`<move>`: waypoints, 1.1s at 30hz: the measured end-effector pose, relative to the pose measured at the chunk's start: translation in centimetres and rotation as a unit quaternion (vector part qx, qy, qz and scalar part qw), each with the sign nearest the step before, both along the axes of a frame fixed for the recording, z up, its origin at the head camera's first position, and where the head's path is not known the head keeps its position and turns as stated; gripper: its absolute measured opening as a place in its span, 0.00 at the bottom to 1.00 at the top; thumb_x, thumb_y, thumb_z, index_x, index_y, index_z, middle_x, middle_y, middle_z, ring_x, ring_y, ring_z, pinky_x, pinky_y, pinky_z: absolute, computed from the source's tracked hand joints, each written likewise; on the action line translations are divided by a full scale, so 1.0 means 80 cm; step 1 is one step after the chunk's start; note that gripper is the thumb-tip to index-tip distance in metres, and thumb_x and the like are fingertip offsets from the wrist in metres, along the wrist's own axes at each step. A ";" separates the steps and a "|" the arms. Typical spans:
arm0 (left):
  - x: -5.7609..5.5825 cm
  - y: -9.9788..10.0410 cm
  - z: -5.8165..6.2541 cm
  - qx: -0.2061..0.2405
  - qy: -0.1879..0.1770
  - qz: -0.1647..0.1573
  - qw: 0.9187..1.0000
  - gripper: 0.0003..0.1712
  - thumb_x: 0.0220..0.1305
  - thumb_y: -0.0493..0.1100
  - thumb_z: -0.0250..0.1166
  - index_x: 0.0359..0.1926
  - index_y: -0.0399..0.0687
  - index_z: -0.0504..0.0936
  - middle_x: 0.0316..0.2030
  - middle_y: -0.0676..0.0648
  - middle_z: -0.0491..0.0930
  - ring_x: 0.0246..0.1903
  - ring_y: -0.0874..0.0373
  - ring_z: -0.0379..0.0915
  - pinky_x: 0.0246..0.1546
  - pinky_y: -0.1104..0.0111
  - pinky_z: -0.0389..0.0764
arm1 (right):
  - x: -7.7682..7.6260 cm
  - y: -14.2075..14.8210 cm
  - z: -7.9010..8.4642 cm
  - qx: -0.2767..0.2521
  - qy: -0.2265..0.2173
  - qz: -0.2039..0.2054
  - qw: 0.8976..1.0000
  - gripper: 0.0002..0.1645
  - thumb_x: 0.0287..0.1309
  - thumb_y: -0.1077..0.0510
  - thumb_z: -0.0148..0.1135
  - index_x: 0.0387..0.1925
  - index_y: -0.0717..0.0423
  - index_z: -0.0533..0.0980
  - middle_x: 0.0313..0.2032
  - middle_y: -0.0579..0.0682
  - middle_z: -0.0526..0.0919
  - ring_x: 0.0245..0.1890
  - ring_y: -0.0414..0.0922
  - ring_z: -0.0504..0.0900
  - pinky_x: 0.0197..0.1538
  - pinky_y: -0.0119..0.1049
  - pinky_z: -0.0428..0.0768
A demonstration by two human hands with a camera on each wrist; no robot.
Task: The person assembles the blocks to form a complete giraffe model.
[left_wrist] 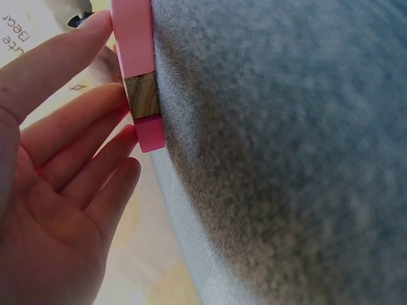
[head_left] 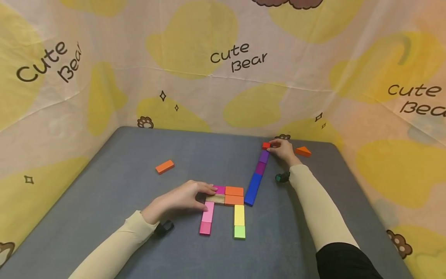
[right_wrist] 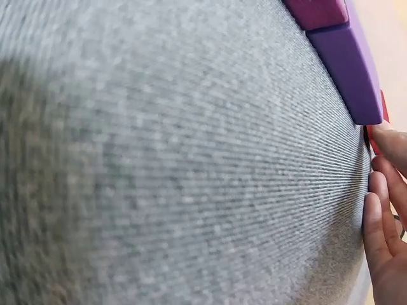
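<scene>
My right hand [head_left: 281,150] pinches a small red block [head_left: 266,145] at the far end of a slanted row, thumb at its near side. In the right wrist view, the thumb [right_wrist: 389,145] overlaps the red block just beyond the purple block [right_wrist: 350,70]. Below it in the row lie a plum block [head_left: 260,168] and a long blue block [head_left: 253,189]. My left hand [head_left: 184,197] rests against the left side of a block layout, its fingers nearly straight. Its fingertips touch a magenta block [head_left: 220,190] and a bare-wood block [head_left: 215,199]; its thumb is at the pink block [head_left: 208,212].
Two orange blocks [head_left: 234,191] complete the layout's top right, above a yellow block [head_left: 239,215] and a green block [head_left: 239,232]. A loose orange block [head_left: 165,167] lies at left, an orange triangle [head_left: 303,151] beyond my right hand. Printed cloth [head_left: 195,100] backs the grey table [head_left: 139,147].
</scene>
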State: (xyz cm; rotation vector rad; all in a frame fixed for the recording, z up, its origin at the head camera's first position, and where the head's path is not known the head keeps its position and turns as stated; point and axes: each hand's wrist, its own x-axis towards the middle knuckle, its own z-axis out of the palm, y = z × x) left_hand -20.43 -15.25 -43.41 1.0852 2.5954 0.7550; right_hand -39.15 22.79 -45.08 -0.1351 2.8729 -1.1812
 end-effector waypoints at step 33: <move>-0.001 0.002 0.000 -0.008 -0.001 0.005 1.000 0.30 0.51 0.50 0.72 0.58 0.52 0.79 0.59 0.53 0.76 0.64 0.58 0.66 0.61 0.57 0.70 | 0.019 0.007 0.020 0.031 0.037 0.050 0.998 0.24 0.57 0.55 0.66 0.52 0.63 0.76 0.48 0.62 0.82 0.48 0.55 0.81 0.51 0.48 0.78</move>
